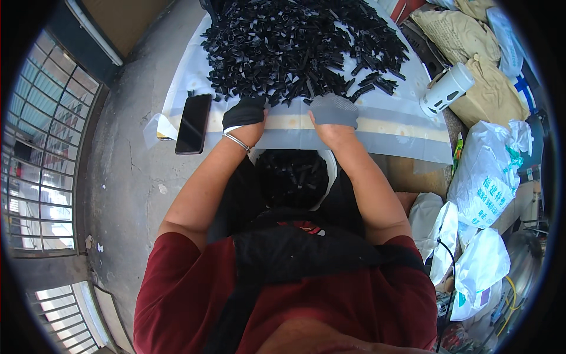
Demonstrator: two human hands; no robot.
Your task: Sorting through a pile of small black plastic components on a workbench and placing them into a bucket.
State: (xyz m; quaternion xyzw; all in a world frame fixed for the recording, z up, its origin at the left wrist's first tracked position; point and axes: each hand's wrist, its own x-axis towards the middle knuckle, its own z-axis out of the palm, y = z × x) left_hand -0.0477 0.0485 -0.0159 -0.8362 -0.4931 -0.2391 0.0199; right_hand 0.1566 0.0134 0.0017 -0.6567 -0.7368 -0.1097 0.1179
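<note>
A large heap of small black plastic pieces (277, 47) covers the far part of a table under a pale plastic sheet (389, 133). My left hand (245, 113), in a black glove, rests at the heap's near edge with its fingers curled under. To its right, my right hand (333, 114), in a grey glove, is closed in much the same way beside the nearest pieces. What either hand holds, if anything, is hidden beneath the gloves. Below the table edge, between my legs, a white bucket (333, 171) contains more black pieces (295, 177).
A dark smartphone (193, 124) lies left of my left hand. On the table's right stands a white cylindrical container (446, 89). Brown sacks (457, 35) and white plastic bags (486, 171) crowd the right side. A barred window (47, 141) is at the left.
</note>
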